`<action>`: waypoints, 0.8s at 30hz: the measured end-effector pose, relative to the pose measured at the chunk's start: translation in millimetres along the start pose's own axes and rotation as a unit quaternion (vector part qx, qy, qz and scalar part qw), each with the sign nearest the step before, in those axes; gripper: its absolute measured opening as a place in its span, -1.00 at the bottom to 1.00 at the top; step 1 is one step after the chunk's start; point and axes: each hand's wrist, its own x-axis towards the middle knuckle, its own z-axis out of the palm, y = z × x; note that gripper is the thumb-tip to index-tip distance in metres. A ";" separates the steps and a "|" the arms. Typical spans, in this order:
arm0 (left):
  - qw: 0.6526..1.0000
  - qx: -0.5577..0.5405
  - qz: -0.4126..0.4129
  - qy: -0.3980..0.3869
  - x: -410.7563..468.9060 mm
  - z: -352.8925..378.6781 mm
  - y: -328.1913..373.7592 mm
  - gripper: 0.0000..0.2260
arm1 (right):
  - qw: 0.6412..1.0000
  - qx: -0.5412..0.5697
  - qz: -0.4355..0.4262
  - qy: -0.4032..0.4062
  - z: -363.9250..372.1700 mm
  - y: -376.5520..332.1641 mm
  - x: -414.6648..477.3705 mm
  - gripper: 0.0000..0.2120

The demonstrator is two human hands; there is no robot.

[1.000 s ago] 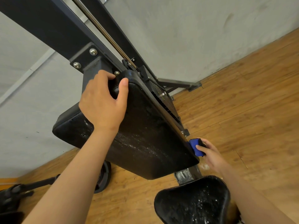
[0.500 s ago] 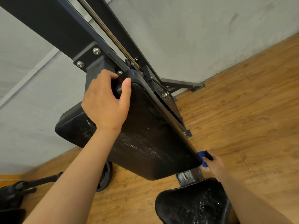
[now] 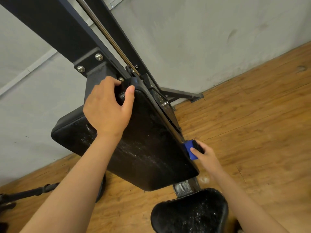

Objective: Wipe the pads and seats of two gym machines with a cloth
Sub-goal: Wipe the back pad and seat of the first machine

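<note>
Wood-plank floor (image 3: 252, 123), grey wall (image 3: 202, 39), black steel machine frame (image 3: 50, 31) slanting across the top left. Left hand (image 3: 107, 108) grips the top end of the tilted black back pad (image 3: 143, 140), fingers curled over the edge and thumb on the streaky, wet-looking front face. Right hand (image 3: 205, 155) pinches a folded blue cloth (image 3: 189, 148), thumb on top, held against the pad's right side edge near its lower corner; black seat (image 3: 190, 214) sits just below the pad, also speckled wet.
</note>
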 end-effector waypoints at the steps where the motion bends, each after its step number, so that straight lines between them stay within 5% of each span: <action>1: 1.000 0.002 0.000 -0.003 0.0 -0.3 0.1 -0.41 | 1.000 0.001 -0.018 -0.002 2.1 -11.7 -3.2 -0.57; 10: 1.000 0.010 0.009 -0.012 0.3 -3.0 -0.8 -0.56 | 0.986 0.056 -0.158 0.000 18.7 -97.9 -52.3 -0.70; 24: 0.979 -0.176 0.025 -0.096 -44.7 -40.3 -4.8 -0.46 | 0.990 0.029 -0.141 0.006 49.4 -107.0 -141.9 -0.73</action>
